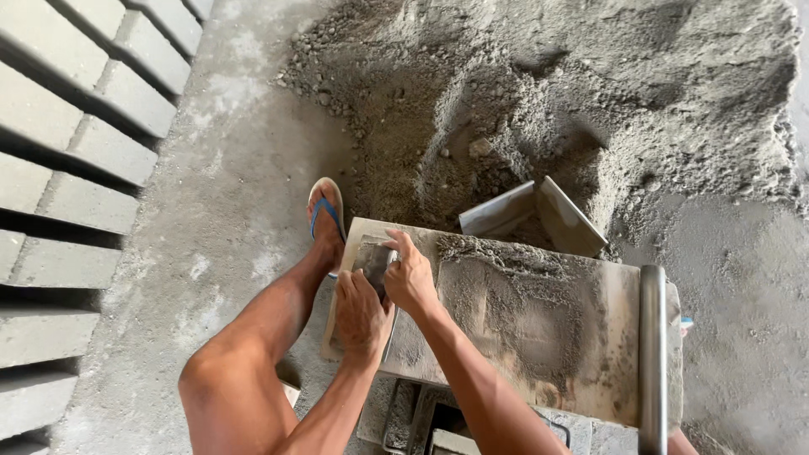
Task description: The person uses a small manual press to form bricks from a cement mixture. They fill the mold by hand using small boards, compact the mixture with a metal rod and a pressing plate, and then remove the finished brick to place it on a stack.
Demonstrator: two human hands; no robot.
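Hands at work on the near-left end of a flat-topped block mould point(539, 320), smeared with grey mix. Left hand point(361, 313) curled over the lower edge of a flat dark piece point(373, 259), fingers closed on it; right hand point(410, 274) gripping its upper right edge, thumb and forefinger pinched. Both grasping the same piece, touching each other over it.

Looks like a seating or pressing step: settling the piece into the mould's end, not yet let go. Next move, judged from here, calls for even pressure from both hands and a level set, with loose mix kept out from under the edges.

Lies flat, face up, at the mould's left end, just beside the sandalled foot point(326, 215). Long axis running away from the body, up and down in the view, across the mould's width. Mould's own long axis running left to right, sloping slightly down towards the round metal bar point(651, 354) at its right end.

Beyond, a pile of grey mix point(548, 101) with an angled metal scoop point(539, 215) at its foot. Off to the left, rows of finished blocks point(67, 126) on the concrete floor point(211, 211).
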